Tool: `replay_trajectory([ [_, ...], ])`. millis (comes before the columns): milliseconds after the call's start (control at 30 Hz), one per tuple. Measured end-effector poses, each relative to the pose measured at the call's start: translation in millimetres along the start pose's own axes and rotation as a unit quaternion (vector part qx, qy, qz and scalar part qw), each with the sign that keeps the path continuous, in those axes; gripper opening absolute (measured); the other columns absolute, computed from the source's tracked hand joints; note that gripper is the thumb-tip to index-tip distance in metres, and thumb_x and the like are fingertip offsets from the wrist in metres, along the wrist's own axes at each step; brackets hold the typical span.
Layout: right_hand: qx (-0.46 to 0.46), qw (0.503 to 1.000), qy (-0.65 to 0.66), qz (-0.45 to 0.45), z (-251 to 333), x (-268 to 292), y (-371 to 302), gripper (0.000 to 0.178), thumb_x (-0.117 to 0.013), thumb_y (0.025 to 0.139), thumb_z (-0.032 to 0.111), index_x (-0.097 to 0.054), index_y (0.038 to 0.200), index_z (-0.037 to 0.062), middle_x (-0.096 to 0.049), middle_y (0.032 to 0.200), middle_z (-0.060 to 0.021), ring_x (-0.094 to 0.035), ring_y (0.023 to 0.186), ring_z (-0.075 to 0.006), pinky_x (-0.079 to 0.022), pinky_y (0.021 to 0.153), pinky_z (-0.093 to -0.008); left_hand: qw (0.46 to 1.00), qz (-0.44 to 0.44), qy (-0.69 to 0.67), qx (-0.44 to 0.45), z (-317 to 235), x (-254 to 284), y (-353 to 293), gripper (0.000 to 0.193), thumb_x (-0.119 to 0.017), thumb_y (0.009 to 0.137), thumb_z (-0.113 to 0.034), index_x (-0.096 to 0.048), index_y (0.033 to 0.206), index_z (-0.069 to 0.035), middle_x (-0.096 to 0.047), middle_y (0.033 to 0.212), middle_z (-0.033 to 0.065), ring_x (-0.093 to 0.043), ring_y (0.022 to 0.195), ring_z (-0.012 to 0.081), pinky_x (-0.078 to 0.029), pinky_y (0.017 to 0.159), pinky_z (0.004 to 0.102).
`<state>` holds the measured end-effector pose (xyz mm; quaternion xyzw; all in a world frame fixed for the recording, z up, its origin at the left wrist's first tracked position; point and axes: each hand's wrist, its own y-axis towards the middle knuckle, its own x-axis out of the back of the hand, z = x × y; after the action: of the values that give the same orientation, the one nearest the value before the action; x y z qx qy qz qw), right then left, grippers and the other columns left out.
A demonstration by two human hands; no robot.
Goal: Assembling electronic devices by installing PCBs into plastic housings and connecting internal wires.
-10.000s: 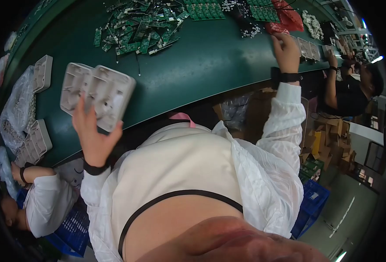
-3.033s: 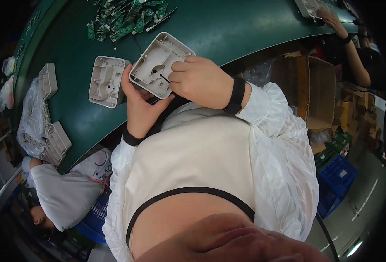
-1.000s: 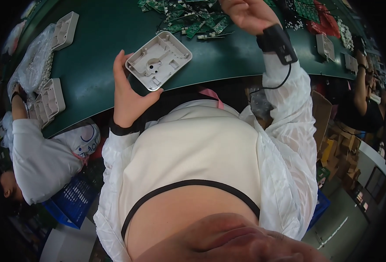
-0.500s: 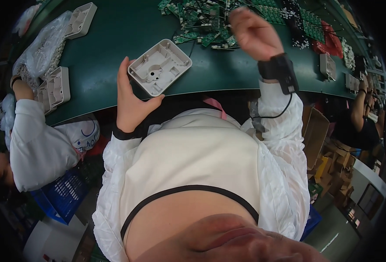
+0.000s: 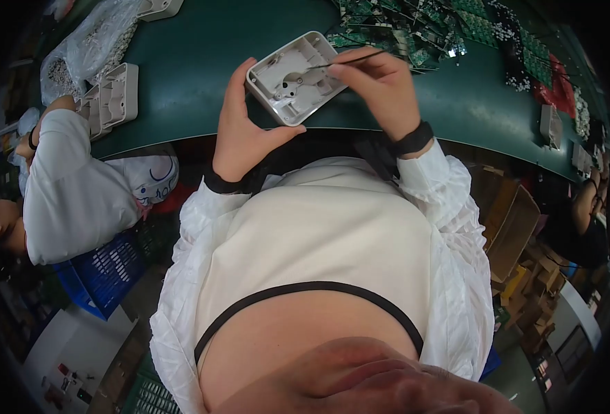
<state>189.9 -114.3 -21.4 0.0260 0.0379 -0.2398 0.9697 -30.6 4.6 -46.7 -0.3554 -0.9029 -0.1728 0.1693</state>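
A white plastic housing [image 5: 281, 65], open side up with ribs and compartments inside, is tilted above the green table's near edge. My left hand [image 5: 246, 131] grips its left and near sides, thumb at the lower corner and fingers along the side. From the right, my right hand [image 5: 381, 86] reaches to the housing's right edge, thumb and fingers pinched together. Between those fingers is a thin, dark, wire-like piece [image 5: 374, 55]; a slender end points into the housing. Its exact kind is too small to make out.
Beyond my right hand lies a pile of green circuit boards [image 5: 415, 34]. More housings [image 5: 122, 93] stand at the left beside a clear bag [image 5: 77, 58] of small white parts. A person [image 5: 63, 200] works at left, another at far right. A red bag [image 5: 556, 90] lies at right.
My right hand has come from the circuit board pile down to the housing, now with a thin dark piece pinched in it. My left hand keeps hold of the housing.
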Motion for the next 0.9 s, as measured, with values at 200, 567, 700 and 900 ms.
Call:
replay_trajectory([
  [200, -0.011, 0.990, -0.129, 0.050, -12.7, -20.6, -1.2, 0.016, -0.077, 0.089, 0.006, -0.076, 0.103, -0.0003, -0.077, 0.093, -0.0054, -0.070, 0.087, -0.0099, -0.055, 0.080, -0.0252, 0.999, 0.018, -0.033, 0.004, -0.5, 2.2, 2.6, 0.111, -0.099, 0.059, -0.021, -0.038, 0.150, -0.003, -0.047, 0.145, 0.0188, -0.050, 0.134, 0.0340, -0.042, 0.113, 0.0417],
  [567, 0.146, 0.938, -0.311, 0.052, -2.7, -44.5, -8.3, 0.016, -0.076, 0.085, 0.005, -0.076, 0.101, 0.0041, -0.074, 0.092, -0.0084, -0.071, 0.081, -0.0217, -0.055, 0.073, -0.0310, 0.996, 0.043, -0.072, -0.013, 8.1, -2.6, 2.9, 0.112, -0.094, 0.063, -0.015, -0.028, 0.152, -0.006, -0.037, 0.147, 0.0186, -0.045, 0.134, 0.0344, -0.043, 0.110, 0.0423],
  [700, 0.224, 0.885, -0.406, 0.043, -0.4, -49.6, -11.6, 0.017, -0.075, 0.083, 0.005, -0.075, 0.100, 0.0049, -0.071, 0.091, -0.0117, -0.069, 0.082, -0.0315, -0.055, 0.071, -0.0364, 0.995, 0.052, -0.081, -0.018, 6.5, -4.2, 3.6, 0.111, -0.092, 0.065, -0.012, -0.024, 0.153, -0.007, -0.034, 0.147, 0.0187, -0.044, 0.134, 0.0344, -0.043, 0.110, 0.0425],
  [900, 0.205, 0.876, -0.435, 0.047, -7.5, -39.2, -13.1, 0.016, -0.074, 0.085, 0.008, -0.073, 0.101, 0.0048, -0.070, 0.093, -0.0126, -0.068, 0.082, -0.0308, -0.054, 0.070, -0.0368, 0.994, 0.091, -0.058, -0.007, -4.7, 3.1, 7.9, 0.109, -0.091, 0.067, -0.010, -0.024, 0.153, -0.006, -0.033, 0.150, 0.0186, -0.047, 0.134, 0.0334, -0.047, 0.107, 0.0422],
])
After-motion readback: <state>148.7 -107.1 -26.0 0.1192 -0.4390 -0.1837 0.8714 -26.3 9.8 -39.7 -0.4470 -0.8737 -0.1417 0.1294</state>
